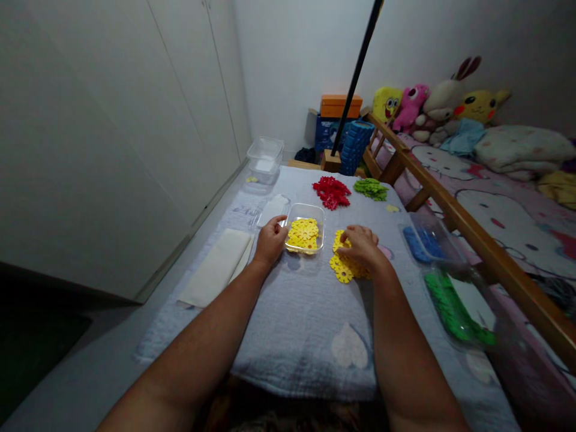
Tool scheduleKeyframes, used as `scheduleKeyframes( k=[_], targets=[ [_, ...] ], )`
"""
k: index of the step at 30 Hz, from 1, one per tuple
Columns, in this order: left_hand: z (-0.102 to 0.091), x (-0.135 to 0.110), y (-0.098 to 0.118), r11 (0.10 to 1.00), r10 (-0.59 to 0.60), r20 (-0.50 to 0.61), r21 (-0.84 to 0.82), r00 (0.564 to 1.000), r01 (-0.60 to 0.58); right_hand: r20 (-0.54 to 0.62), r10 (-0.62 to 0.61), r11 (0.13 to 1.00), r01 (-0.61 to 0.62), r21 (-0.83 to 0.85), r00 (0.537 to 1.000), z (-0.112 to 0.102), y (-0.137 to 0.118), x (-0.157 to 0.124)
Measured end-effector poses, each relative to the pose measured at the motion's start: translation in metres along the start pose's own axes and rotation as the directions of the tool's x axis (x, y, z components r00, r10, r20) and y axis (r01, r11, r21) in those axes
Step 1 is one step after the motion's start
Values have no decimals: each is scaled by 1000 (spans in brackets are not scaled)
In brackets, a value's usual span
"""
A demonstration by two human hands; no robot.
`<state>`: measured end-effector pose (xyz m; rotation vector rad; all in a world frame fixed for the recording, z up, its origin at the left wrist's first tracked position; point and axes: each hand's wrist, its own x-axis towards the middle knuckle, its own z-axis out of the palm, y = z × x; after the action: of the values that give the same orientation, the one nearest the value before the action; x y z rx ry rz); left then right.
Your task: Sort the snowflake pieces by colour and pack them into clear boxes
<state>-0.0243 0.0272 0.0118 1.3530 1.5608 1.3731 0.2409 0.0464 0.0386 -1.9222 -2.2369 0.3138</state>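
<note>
My left hand [270, 241] is closed on the left wall of a clear plastic container [323, 222], thumb and fingers at its rim. Inside the container lies a heap of yellow flower-shaped plastic pieces [303, 233]. To the right of it, more yellow flower-shaped pieces [344, 271] lie on the cloth. Over this loose pile my right hand [362, 246] is bent down, with its thumb and fingers closing around a yellow piece at the pile's left side. The palm hides part of the pile.
Red pieces [332, 192] and light green pieces [371, 188] lie in piles farther back. At the right stand boxes of blue pieces [422, 243] and green pieces [450, 306]. Stacked clear containers [265, 157], a lid [272, 211] and a folded cream cloth [218, 267] are at left. A wooden bed rail [450, 228] borders the right.
</note>
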Motion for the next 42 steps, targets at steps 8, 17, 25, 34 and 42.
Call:
scheduleKeyframes(
  k=[8, 17, 25, 34, 42],
  targets=[
    [0, 0, -1, 1000, 5, -2, -3, 1000, -5, -29, 17, 983, -12, 181, 999, -6, 2, 5],
    [0, -1, 1, 1000, -4, -2, -23, 1000, 4, -118, 36, 677, 63, 733, 992, -14, -11, 4],
    [0, 0, -4, 1000, 6, -2, -9, 1000, -6, -377, 48, 644, 260, 720, 925, 0, -49, -2],
    [1, 1, -3, 1000, -2, -4, -26, 1000, 2, -433, 23, 836, 220, 502, 901, 18, -68, 0],
    [1, 0, -1, 1000, -17, 2, -16, 1000, 17, -364, 11, 852, 182, 491, 932, 22, -79, 5]
  ],
)
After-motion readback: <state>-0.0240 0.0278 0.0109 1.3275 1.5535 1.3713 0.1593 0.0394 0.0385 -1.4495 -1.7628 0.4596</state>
